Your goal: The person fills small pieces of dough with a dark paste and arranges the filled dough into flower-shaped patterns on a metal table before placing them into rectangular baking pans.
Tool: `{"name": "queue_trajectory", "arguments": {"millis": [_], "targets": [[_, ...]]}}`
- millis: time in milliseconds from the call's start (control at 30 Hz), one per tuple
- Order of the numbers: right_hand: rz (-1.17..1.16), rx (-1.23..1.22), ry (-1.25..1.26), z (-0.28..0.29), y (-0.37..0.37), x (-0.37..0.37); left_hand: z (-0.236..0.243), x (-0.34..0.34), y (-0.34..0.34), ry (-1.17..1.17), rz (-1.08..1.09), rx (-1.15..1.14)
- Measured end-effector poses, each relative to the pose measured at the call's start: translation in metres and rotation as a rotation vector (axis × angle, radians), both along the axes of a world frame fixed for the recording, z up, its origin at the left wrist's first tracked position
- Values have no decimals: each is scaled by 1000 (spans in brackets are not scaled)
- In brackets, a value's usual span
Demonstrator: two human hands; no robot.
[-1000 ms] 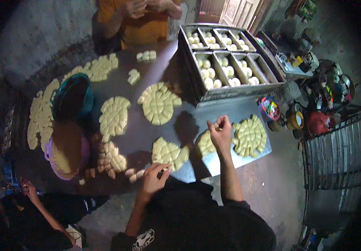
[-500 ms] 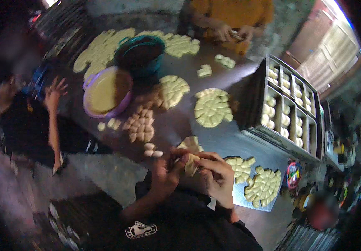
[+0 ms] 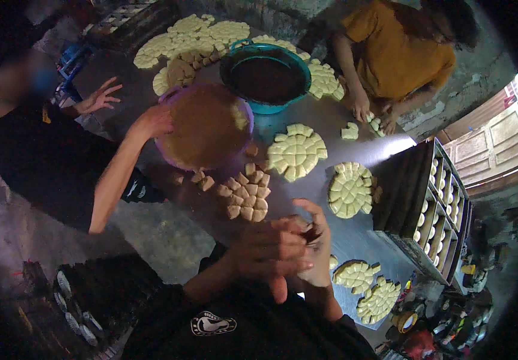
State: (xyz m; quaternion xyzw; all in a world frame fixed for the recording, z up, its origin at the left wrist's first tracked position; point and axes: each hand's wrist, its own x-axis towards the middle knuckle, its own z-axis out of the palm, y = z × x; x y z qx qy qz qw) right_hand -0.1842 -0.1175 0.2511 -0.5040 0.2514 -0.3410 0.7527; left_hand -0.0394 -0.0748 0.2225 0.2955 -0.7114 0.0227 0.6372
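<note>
Above the near edge of the table my two hands are pressed together, palm to palm. My left hand [image 3: 268,249] lies across the front with its fingers closed over the other. Behind it my right hand [image 3: 316,261] is cupped, one finger raised. What lies between the palms is hidden; only a dark patch shows at the fingers. Nearest to them are brown lumps of filling [image 3: 248,201] in a loose cluster. Beyond these sits a scored round of pale dough [image 3: 296,152], with another dough round [image 3: 350,190] to its right.
A co-worker's hand [image 3: 154,122] reaches over the purple basin [image 3: 247,120] at left. A teal basin [image 3: 277,108] stands behind it. Another person in orange [image 3: 400,51] handles dough at far right. Stacked trays of dough balls [image 3: 433,222] stand at right, near more cut dough [image 3: 379,300].
The dough piece seen between my fingers is now hidden as my hands have come together. The left co-worker's arm has reached to the purple basin. My view has shifted, moving the table within it.
</note>
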Motion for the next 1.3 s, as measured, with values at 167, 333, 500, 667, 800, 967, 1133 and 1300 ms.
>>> {"name": "queue_trajectory", "arguments": {"millis": [167, 333, 500, 667, 800, 967, 1133, 1300], "targets": [[-6, -17, 39, 1, -13, 90, -87, 25, -35, 579, -57, 70], [138, 182, -74, -12, -80, 149, -55, 78, -64, 1227, -132, 403], [56, -1175, 757, -35, -208, 226, -50, 124, -63, 1413, -180, 742], [340, -1384, 1314, -86, -284, 265, -66, 144, -47, 1339, -279, 843], [287, -1040, 1115, -97, -296, 266, -65, 157, -35, 1464, -333, 1068], [113, -609, 861, -63, -265, 245, -51, 159, -47, 1355, -381, 919], [5, -56, 281, -18, -151, 191, -24, 140, -49, 1447, -286, 925], [-55, -166, 56, -2, -78, 136, -25, 119, -21, 1597, -742, 1079]]}}
